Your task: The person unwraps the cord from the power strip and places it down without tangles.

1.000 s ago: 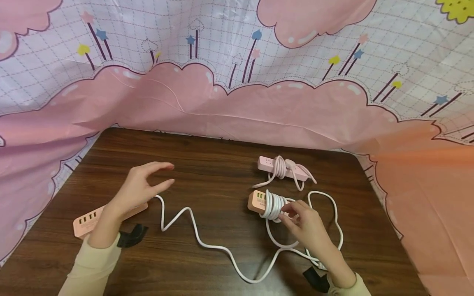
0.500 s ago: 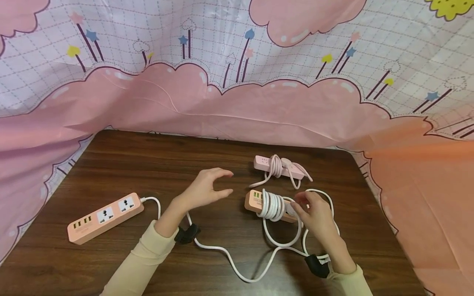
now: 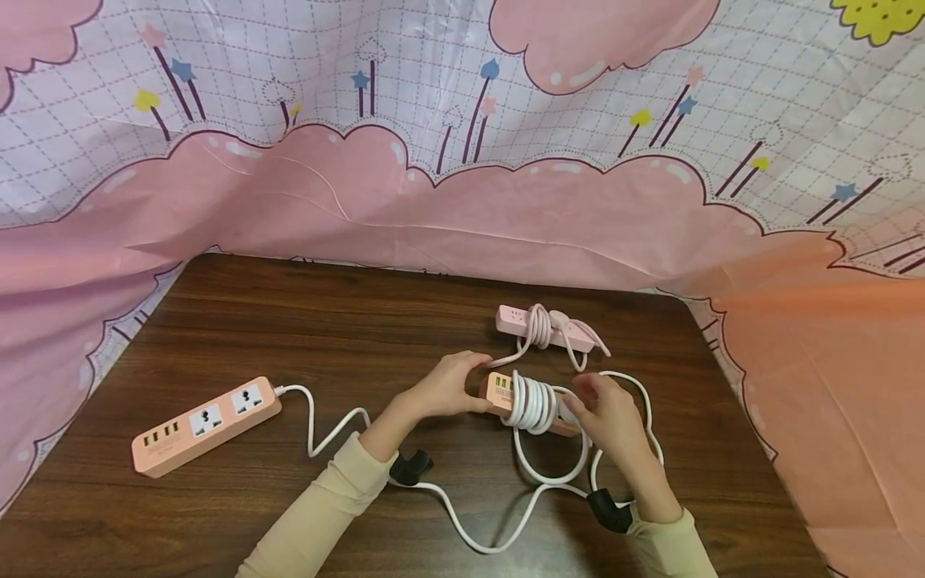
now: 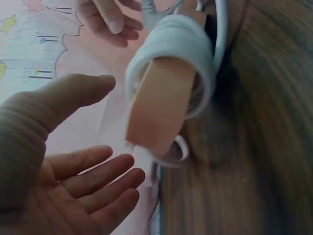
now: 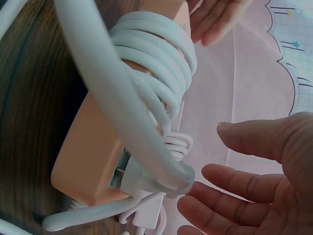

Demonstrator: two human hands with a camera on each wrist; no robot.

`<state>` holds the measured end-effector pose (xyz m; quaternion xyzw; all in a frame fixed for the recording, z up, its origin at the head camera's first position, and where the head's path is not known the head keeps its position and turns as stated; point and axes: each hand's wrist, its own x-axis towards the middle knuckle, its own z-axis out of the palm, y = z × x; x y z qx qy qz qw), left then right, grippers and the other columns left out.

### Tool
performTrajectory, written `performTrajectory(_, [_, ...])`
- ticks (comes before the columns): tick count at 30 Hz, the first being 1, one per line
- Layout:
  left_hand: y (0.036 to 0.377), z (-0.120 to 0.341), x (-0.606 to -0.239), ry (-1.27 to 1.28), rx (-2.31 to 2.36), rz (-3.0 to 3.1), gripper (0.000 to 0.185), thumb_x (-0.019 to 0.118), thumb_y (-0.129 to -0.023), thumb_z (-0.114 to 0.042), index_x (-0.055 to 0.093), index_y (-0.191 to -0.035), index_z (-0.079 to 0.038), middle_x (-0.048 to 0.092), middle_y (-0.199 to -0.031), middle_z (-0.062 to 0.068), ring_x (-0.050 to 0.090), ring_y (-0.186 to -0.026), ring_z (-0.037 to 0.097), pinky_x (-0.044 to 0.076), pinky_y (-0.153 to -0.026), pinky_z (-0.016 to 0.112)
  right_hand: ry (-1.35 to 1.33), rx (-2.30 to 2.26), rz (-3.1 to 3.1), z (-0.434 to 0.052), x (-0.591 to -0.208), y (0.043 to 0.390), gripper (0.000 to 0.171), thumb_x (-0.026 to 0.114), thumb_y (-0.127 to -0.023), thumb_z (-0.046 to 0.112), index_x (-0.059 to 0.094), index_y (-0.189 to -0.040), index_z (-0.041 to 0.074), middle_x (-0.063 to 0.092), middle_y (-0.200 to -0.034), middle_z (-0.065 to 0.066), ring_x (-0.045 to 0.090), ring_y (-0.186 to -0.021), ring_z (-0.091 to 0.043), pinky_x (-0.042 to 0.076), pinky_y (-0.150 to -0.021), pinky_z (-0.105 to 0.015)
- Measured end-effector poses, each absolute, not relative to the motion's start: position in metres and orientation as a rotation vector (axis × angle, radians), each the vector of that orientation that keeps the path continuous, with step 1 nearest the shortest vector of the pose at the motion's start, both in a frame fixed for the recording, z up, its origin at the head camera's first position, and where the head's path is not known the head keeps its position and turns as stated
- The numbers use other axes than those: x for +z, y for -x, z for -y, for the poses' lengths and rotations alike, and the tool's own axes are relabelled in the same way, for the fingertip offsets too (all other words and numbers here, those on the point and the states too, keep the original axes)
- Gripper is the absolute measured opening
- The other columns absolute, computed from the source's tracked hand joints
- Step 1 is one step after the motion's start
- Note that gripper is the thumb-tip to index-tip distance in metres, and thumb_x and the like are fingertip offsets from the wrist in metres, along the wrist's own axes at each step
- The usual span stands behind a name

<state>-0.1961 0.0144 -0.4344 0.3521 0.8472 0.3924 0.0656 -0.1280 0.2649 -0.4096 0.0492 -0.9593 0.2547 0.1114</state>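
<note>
Below the frame's centre, left hand [image 3: 450,387] and right hand [image 3: 613,413], fingers relaxed, flank the cord-wrapped strip [image 3: 535,407], seemingly for grasping, which needs closing fingers.

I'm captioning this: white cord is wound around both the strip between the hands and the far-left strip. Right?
No: the head view shows the far-left strip unwrapped, its white cord trailing across the table. The other strip is wrapped.

smooth peach plastic power strip [image 5: 88,152], glossy white cord [image 3: 531,405], wood-grain table [image 3: 347,321], shiny creased backdrop [image 3: 462,209]
</note>
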Motion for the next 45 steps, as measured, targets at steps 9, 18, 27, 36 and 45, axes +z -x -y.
performTrajectory(9, [0.197,-0.033,-0.451,-1.054,1.158,-2.538,0.067,0.079,-0.072,-0.016,0.050,-0.127,0.007,0.054,-0.125,0.020,0.048,-0.117,0.036,0.034,-0.101,0.049,-0.130,0.781,2.824,-0.265,-0.412,0.128,0.026,0.071,-0.081,0.009,0.063,-0.102,-0.005,0.064,-0.095,-0.019,0.062,-0.087,-0.033,0.050,-0.075,-0.047])
performTrajectory(18, [0.202,-0.039,-0.463,-1.120,1.212,-2.560,0.057,0.081,-0.067,-0.014,0.058,-0.117,0.001,0.062,-0.114,0.013,0.056,-0.105,0.028,0.041,-0.093,0.042,-0.130,0.776,2.830,-0.264,-0.413,0.129,0.027,0.072,-0.081,0.010,0.063,-0.102,-0.005,0.064,-0.095,-0.019,0.062,-0.088,-0.034,0.049,-0.076,-0.048])
performTrajectory(27, [0.206,-0.041,-0.470,-1.091,1.304,-2.543,0.056,0.085,-0.063,-0.016,0.062,-0.112,-0.002,0.066,-0.105,0.008,0.059,-0.094,0.021,0.045,-0.084,0.030,-0.150,0.750,2.843,-0.263,-0.412,0.129,0.028,0.073,-0.081,0.013,0.063,-0.099,-0.006,0.064,-0.092,-0.020,0.062,-0.084,-0.035,0.049,-0.073,-0.048])
performTrajectory(36, [0.207,-0.034,-0.474,-0.973,1.468,-2.489,0.052,0.088,-0.057,-0.014,0.069,-0.104,-0.004,0.069,-0.096,0.007,0.057,-0.082,0.013,0.048,-0.074,0.027,-0.163,0.744,2.808,-0.261,-0.402,0.133,0.024,0.070,-0.082,0.010,0.063,-0.099,-0.006,0.065,-0.092,-0.019,0.062,-0.084,-0.033,0.048,-0.072,-0.048])
performTrajectory(45, [0.202,-0.020,-0.464,-0.946,1.652,-2.432,0.052,0.087,-0.060,-0.010,0.068,-0.107,-0.001,0.069,-0.098,0.011,0.061,-0.083,0.014,0.049,-0.069,0.020,-0.213,0.707,2.713,-0.258,-0.383,0.138,0.022,0.071,-0.081,0.011,0.064,-0.097,-0.003,0.063,-0.086,-0.017,0.060,-0.076,-0.029,0.046,-0.065,-0.044])
